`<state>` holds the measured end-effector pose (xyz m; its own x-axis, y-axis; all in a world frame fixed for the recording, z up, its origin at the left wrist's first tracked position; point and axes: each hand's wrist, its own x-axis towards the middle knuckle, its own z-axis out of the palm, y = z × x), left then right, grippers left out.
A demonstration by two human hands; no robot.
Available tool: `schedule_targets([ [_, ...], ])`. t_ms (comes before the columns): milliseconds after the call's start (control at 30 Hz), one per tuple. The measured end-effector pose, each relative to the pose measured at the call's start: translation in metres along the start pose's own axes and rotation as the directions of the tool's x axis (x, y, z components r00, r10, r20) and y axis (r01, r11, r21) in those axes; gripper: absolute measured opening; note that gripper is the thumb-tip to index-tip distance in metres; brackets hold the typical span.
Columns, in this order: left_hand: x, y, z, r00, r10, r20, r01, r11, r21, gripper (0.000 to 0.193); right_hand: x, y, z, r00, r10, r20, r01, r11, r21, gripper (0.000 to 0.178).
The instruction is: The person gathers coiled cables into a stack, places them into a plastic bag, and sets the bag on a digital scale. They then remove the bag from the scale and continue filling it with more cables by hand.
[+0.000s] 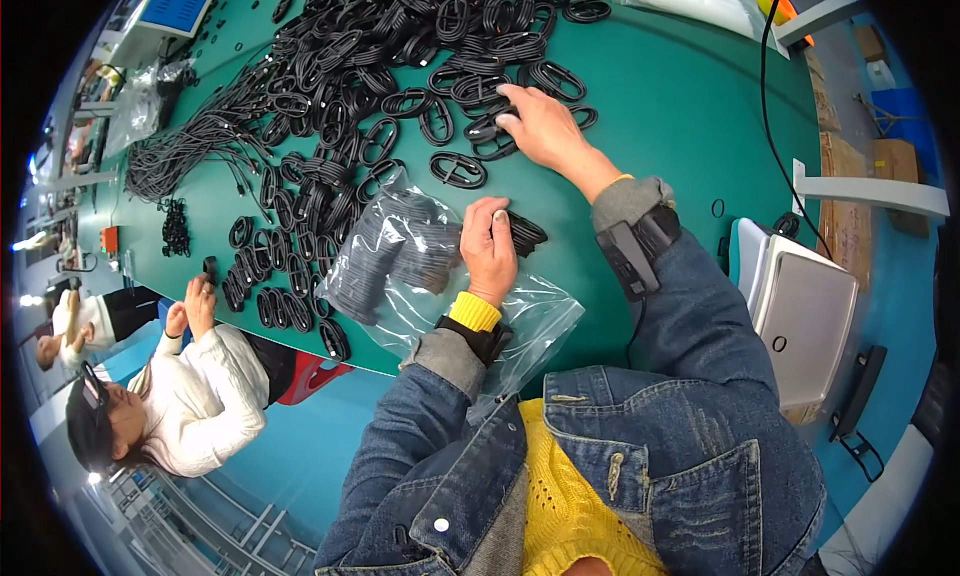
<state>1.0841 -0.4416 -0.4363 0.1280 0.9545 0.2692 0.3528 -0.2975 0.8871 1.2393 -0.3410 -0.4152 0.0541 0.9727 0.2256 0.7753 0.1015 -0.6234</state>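
My left hand (489, 253) is closed around a bundle of coiled black cables (527, 234), whose ends stick out to the right of its fingers. Against that hand lies a clear plastic bag (400, 241), with several rows of coiled cables inside and its loose part spreading toward me. Farther off and to the right, my right hand (548, 128) reaches down onto loose coils. Its thumb and fingers are bent around a coiled black cable (486, 130) that still rests among the others. A single coil (458, 170) lies between the two hands.
A large heap of coiled cables (330, 66) covers the far side of the green table (660, 106). Uncoiled cables (190, 151) spread at left, near a co-worker in white (215, 406). Grey trays (805, 316) stand at right; a black wire (768, 106) hangs there.
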Motion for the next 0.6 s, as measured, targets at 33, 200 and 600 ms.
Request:
schedule_targets([
  [33,-0.001,-0.001,-0.001,1.0,-0.003,-0.002,0.003,1.0,0.005,0.02,0.0,-0.001,-0.002,0.999,0.047,0.02,-0.048,0.998,0.038,0.024],
  [200,0.0,-0.001,0.005,0.995,-0.096,-0.038,0.093,0.992,-0.08,0.025,-0.014,0.008,-0.016,0.991,0.083,0.109,-0.098,0.985,0.142,0.027],
  [600,0.001,-0.005,0.005,0.995,-0.1,-0.002,0.1,0.995,0.007,0.034,-0.142,-0.014,-0.028,0.963,0.162,0.213,-0.245,0.854,0.458,0.05],
])
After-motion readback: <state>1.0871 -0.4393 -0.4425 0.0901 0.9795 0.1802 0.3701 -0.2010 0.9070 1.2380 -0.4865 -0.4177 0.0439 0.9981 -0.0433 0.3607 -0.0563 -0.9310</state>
